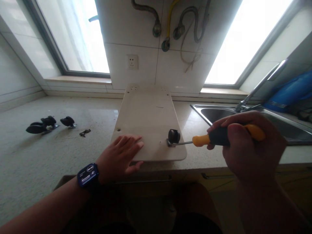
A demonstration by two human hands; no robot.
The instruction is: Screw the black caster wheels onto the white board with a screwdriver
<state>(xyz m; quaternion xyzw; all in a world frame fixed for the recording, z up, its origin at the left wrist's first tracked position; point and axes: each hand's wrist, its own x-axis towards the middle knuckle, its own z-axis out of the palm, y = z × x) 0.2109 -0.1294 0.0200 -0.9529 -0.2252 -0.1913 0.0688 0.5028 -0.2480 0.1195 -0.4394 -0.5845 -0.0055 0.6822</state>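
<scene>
A pale board [146,110] with rounded corners and small holes lies on the countertop. My left hand [124,151] rests flat on its near left corner, fingers stretched out. In my right hand [251,146] is a yellow-and-black screwdriver [219,136], gripped round its handle and held nearly level. The metal shaft reaches left to the plate of a black caster wheel [174,136] at the board's near right corner. Whether the tip sits in a screw is too small to tell.
More black casters [36,127] stand on the countertop [73,156] at the left, beside a small pile of screws [85,132]. To the right are a steel sink [207,113] and a faucet [258,86]. Hoses [197,29] hang on the tiled wall behind.
</scene>
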